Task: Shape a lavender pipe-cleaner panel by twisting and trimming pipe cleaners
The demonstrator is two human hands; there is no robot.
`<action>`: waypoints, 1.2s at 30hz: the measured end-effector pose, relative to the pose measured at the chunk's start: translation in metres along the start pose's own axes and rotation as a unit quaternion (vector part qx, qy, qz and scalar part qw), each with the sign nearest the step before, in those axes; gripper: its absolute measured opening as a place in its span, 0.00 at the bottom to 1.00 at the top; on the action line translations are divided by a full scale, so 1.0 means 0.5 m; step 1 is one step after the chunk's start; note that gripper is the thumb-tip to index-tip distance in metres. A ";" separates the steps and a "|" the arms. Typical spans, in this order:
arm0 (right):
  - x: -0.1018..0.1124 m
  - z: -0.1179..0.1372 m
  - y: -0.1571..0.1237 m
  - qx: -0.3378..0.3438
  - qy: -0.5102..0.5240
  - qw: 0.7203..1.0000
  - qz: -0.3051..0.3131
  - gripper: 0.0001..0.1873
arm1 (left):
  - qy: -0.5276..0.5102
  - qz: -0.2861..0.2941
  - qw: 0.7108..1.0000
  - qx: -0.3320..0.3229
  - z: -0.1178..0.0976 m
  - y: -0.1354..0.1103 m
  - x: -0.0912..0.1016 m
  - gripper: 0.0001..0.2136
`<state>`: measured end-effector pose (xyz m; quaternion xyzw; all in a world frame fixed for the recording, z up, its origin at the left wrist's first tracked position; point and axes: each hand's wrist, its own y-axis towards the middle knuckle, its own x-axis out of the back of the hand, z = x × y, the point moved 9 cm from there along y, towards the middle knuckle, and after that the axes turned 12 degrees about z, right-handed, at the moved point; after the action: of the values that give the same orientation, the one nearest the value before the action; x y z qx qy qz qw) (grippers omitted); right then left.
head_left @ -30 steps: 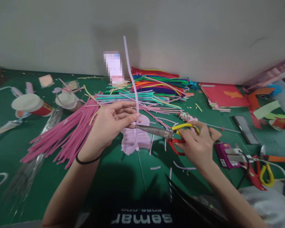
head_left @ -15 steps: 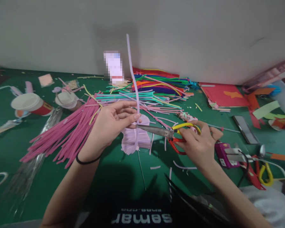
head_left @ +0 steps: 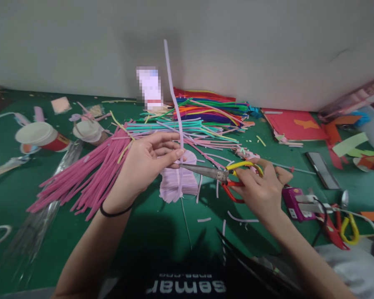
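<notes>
Between thumb and fingertips, my left hand (head_left: 156, 155) pinches a long pale lilac pipe cleaner (head_left: 173, 93) that stands upright, its lower end hanging below the fingers. My right hand (head_left: 262, 187) grips scissors (head_left: 205, 169) with one yellow and one red handle loop. Their blades point left and look nearly closed, the tips touching the pipe cleaner just below my left fingertips. Behind and under it lies a lilac shape of rows of pipe cleaner (head_left: 179, 180) on the green table, partly hidden by my left hand. A thin wire (head_left: 186, 222) runs down from it.
Pink pipe cleaners (head_left: 87, 174) lie left, multicoloured bundles (head_left: 205, 112) at the back. Cut lilac bits (head_left: 204, 219) are scattered in front. A paper cup (head_left: 46, 137) stands at far left. A phone (head_left: 321, 170), a purple adapter (head_left: 294, 202) and yellow-red-handled scissors (head_left: 349, 230) lie right.
Both hands stay almost still. The upright pipe cleaner's top has shifted slightly up and left; the scissors keep nearly the same place against it.
</notes>
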<state>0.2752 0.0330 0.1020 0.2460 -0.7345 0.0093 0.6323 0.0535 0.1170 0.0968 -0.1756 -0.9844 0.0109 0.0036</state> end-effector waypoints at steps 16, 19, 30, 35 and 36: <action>-0.057 -0.023 -0.014 -0.109 0.077 0.990 0.039 0.09 | 0.022 0.016 1.000 -0.014 -0.001 0.005 0.008 0.16; -0.127 -0.007 -0.032 -0.153 0.117 0.975 0.110 0.13 | 0.067 0.048 0.997 0.001 0.007 0.010 0.000 0.14; -0.137 0.038 -0.029 -0.152 0.220 0.951 0.153 0.13 | 0.085 0.074 0.990 0.089 0.094 -0.047 0.013 0.10; -0.102 0.068 0.009 -0.161 0.483 0.855 0.102 0.16 | 0.102 0.128 0.979 0.118 0.124 -0.081 -0.022 0.10; -0.109 0.085 0.018 -0.149 0.559 0.809 0.106 0.20 | 0.105 0.143 0.977 0.122 0.127 -0.084 -0.035 0.10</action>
<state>0.2367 0.0462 0.0452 0.0218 -0.2681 0.1020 0.9577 0.0547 0.0701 0.0342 -0.3125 -0.9347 0.1125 0.1269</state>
